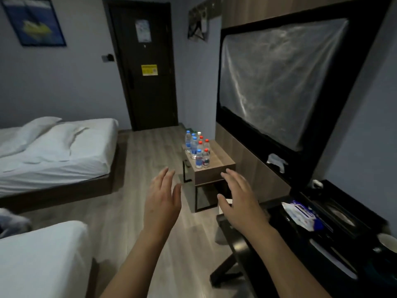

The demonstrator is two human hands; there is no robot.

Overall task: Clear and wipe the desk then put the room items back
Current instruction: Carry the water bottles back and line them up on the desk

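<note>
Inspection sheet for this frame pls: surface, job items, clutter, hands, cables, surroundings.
Surface: black desk at right, not cleared.
Job's things: blue-and-white wipes pack and white cup on the desk.
Clutter: water bottles crowd the wooden side table.
Grippers: left hand and right hand open, empty, raised.
Cables: nothing seen.
Surroundings: plastic-covered TV, two beds, dark door.
</note>
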